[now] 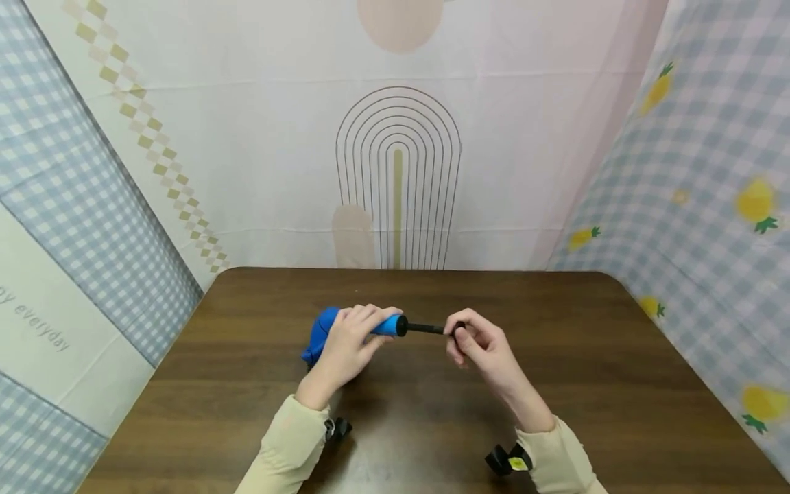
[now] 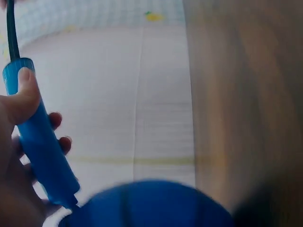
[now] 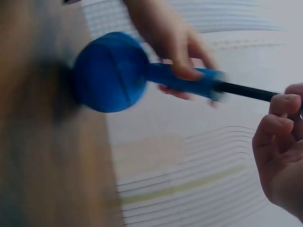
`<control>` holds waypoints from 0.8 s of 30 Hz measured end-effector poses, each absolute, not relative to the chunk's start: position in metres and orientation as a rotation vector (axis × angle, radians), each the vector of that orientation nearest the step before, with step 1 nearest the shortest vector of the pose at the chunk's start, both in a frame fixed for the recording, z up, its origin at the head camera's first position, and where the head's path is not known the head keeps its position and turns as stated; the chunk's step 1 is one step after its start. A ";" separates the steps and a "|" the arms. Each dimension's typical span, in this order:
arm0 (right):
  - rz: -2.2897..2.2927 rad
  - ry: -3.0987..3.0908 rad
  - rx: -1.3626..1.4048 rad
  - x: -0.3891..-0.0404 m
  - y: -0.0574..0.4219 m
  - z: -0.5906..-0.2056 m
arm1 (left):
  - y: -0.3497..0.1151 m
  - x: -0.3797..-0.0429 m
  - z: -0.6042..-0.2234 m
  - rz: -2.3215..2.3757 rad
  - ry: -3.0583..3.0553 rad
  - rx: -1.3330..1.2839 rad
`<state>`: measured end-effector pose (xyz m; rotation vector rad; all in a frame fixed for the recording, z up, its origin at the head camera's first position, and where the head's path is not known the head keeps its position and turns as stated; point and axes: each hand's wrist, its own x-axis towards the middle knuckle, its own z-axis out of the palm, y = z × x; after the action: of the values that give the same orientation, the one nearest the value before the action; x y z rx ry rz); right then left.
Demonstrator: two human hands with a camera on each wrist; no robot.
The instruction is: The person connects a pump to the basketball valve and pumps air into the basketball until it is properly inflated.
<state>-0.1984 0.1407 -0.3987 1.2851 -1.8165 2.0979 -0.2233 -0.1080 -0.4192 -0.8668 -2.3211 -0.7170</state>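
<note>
My left hand [image 1: 347, 346] grips the blue barrel of a small hand pump [image 1: 389, 325], thumb along its side and fingers wrapped round it. The pump's black rod [image 1: 426, 328] sticks out to the right, pulled well out of the barrel. At its far end, my right hand [image 1: 487, 350] pinches the black handle [image 1: 459, 328] between thumb and curled fingers. A blue ball [image 3: 111, 73] with dark seam lines is joined to the pump's narrow tip. In the head view the ball looks slack and creased, partly hidden behind the left hand.
Pump and ball are held over a brown wooden table [image 1: 420, 412]. A pale printed cloth [image 1: 271, 158] hangs behind the far edge, with checked cloths [image 1: 710, 226] at the sides. Black camera mounts [image 1: 507, 460] sit on both wrists.
</note>
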 end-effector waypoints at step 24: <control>2.272 -1.756 1.184 -0.189 0.125 -0.398 | -0.125 -0.236 -0.424 -0.804 -2.269 -0.934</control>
<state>-0.1889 0.1251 -0.3982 1.1842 -1.7557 2.2721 -0.2360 -0.1248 -0.4237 -0.9341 -2.2688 -0.8038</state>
